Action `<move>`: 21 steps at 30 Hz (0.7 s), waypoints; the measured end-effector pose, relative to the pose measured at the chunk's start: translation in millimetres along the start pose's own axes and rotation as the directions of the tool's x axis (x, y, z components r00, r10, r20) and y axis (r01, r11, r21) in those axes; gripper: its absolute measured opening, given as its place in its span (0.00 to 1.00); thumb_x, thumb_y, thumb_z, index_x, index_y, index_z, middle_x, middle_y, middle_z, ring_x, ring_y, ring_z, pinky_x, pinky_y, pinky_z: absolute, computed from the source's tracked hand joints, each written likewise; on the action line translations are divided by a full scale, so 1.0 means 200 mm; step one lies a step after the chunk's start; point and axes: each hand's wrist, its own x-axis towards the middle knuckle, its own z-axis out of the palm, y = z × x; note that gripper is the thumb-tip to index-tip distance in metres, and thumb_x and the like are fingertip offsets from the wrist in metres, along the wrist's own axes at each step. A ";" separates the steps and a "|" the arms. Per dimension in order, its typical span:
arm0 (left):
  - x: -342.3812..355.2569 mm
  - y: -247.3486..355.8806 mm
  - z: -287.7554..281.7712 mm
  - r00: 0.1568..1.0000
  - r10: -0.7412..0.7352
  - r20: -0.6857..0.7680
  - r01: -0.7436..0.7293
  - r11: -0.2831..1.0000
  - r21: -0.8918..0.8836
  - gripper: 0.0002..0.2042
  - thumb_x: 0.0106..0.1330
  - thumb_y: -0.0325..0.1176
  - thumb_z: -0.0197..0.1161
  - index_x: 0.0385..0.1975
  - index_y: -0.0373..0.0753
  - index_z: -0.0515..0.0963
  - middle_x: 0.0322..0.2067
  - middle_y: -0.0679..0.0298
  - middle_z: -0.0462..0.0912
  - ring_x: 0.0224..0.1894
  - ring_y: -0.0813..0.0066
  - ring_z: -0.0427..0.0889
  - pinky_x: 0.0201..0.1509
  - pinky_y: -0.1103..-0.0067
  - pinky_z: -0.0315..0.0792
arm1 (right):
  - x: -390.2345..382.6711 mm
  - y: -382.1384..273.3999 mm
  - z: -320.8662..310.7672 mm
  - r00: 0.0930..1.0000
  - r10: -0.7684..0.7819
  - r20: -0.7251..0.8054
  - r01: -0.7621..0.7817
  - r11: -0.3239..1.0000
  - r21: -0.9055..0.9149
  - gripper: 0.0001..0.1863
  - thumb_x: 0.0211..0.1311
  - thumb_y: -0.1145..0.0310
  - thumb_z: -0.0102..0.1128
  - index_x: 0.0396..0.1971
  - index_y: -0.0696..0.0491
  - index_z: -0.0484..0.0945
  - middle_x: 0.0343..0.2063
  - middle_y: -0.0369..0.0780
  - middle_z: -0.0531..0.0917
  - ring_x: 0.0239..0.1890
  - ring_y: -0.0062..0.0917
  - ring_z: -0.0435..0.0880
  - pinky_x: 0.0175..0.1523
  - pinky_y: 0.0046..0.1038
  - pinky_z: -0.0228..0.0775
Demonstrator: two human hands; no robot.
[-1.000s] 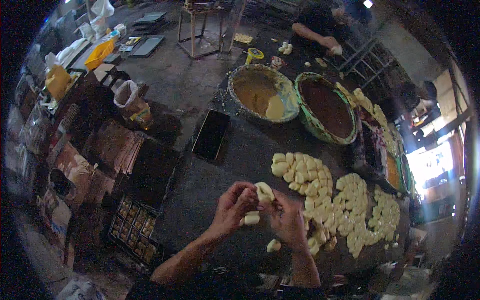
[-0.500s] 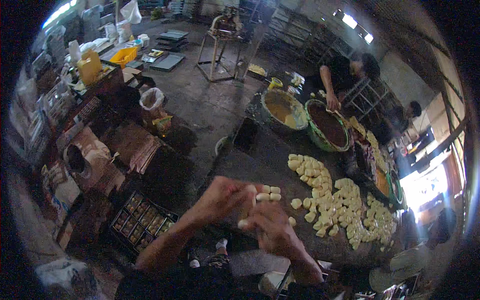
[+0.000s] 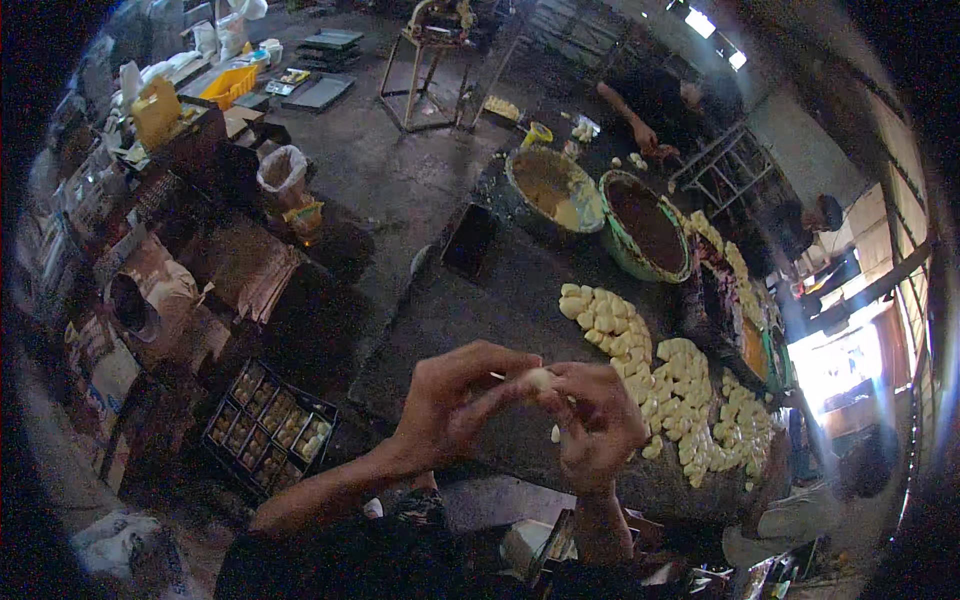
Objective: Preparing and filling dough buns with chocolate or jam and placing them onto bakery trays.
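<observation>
My left hand (image 3: 450, 400) and my right hand (image 3: 600, 420) meet above the dark table (image 3: 430, 340), fingers closed around a small pale dough piece (image 3: 540, 379), which they partly hide. Just beyond them and to the right, many pale dough pieces (image 3: 665, 390) lie in clusters. Farther back stand a bowl of yellowish filling (image 3: 555, 190) and a green bowl of brown filling (image 3: 645, 225), with a dark flat rectangular object (image 3: 468, 240) to their left.
A compartmented tray (image 3: 268, 425) of round items sits low at left. A yellow crate (image 3: 228, 88) and a metal stand (image 3: 420, 70) occupy the back floor. A co-worker (image 3: 650, 120) works at the table's far end; another person (image 3: 800, 220) is at right.
My hands have drawn together higher around the dough, now covering the small pieces seen beside them earlier. The camera's view has shifted, and the co-worker's arm moved away from the green bowl.
</observation>
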 end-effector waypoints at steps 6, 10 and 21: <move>0.20 -0.30 0.28 0.873 -0.458 0.169 0.483 0.762 -0.431 0.15 0.63 0.32 0.64 0.48 0.36 0.77 0.41 0.60 0.82 0.39 0.77 0.80 0.42 0.79 0.76 | 0.07 0.45 -0.24 0.909 -0.235 0.344 0.374 0.824 -0.426 0.15 0.43 0.72 0.66 0.35 0.49 0.78 0.44 0.40 0.77 0.39 0.37 0.79 0.48 0.38 0.68; 0.25 -0.45 0.52 0.962 -0.270 0.034 0.271 0.962 -0.040 0.12 0.63 0.32 0.62 0.45 0.35 0.78 0.39 0.57 0.82 0.39 0.69 0.82 0.39 0.75 0.77 | 0.01 0.85 -0.27 0.961 0.042 0.274 0.021 0.975 -0.220 0.13 0.39 0.76 0.59 0.31 0.53 0.78 0.36 0.43 0.79 0.35 0.39 0.79 0.47 0.40 0.68; 0.29 -0.89 0.80 0.885 -0.460 -0.065 0.437 0.872 -0.223 0.09 0.59 0.21 0.62 0.39 0.35 0.79 0.38 0.61 0.82 0.42 0.67 0.83 0.46 0.74 0.77 | -0.13 1.17 -0.28 0.808 0.580 0.101 -0.586 0.809 0.043 0.08 0.61 0.72 0.59 0.38 0.60 0.80 0.40 0.44 0.82 0.40 0.27 0.82 0.49 0.30 0.74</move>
